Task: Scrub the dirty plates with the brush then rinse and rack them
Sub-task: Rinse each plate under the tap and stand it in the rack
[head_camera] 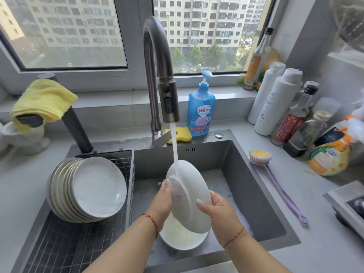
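Steel-grey sink (256, 203) walls box in the work on every side, with the faucet (157, 75) arching overhead and its stream of water (174, 146) falling onto the upper rim of the white plate (189, 196) held over the basin. That plate stands nearly on edge, its back turned left and toward the camera, its long axis running from upper left under the spout down to lower right. The left hand (162, 201) grips its left rim, thumb lying up along the back, while the right hand (218, 209) pinches the right rim with the thumb curled over the edge. Directly below, a second plate (181, 237) lies flat on the sink floor holding cloudy water, close under the held one. To the left, the wire rack (78, 243) carries a leaning stack of racked plates (88, 189), with open grid in front of them. On the bench (315, 243) to the right, the lilac brush (275, 182) lies along the sink edge, bristles away from the camera. Behind the sink stand a blue soap bottle (201, 107) and yellow sponge (183, 134), with crowded bottles (291, 115) at the right rear. A yellow cloth (43, 99) hangs at left.
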Available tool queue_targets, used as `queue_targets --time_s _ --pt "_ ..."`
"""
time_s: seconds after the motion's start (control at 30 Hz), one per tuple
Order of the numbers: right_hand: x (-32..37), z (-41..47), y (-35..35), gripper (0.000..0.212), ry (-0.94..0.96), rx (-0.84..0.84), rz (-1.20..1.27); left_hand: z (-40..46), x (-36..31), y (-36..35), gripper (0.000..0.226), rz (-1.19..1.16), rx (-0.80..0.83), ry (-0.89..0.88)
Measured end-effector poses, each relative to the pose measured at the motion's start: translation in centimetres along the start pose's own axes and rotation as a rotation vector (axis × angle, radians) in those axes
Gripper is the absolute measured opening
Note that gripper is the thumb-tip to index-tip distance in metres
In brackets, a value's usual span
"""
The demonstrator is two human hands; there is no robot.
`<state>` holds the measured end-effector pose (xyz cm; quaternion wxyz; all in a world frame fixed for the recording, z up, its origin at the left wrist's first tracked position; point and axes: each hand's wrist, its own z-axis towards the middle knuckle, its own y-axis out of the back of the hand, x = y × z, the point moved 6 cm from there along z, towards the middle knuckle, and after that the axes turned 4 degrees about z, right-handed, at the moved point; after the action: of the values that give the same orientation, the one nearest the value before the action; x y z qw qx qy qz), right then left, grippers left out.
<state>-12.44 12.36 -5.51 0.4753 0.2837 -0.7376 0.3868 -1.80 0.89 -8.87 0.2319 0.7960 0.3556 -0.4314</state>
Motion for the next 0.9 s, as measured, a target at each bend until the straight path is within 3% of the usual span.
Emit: queue_targets --time_s 0.1,0.37,0.5,0.73,0.9 --pt "-0.3 0.8 0.4 0.028 -0.038 -0.034 0.116 -0.8 0.7 0.1 0.102 0.011 0.020 0.036" --pt "-2.7 2.9 0.9 0.026 -0.161 -0.185 0.540 -1.8 1.9 1.2 0.043 -0.034 -0.030 0.099" --pt "-3.7 3.7 0.6 0.025 -0.233 -0.225 0.713 -1.4 3.4 2.6 0.039 -0.164 -0.138 0.188" --pt "-6.0 4.0 0.3 0.027 -0.367 -0.348 0.941 -2.6 2.8 4.0 0.021 -0.605 -0.210 0.202" --pt "-7.4 3.8 -0.2 0.040 -0.406 -0.418 1.028 -3.4 1.6 4.1 0.021 -0.696 -0.250 0.183"
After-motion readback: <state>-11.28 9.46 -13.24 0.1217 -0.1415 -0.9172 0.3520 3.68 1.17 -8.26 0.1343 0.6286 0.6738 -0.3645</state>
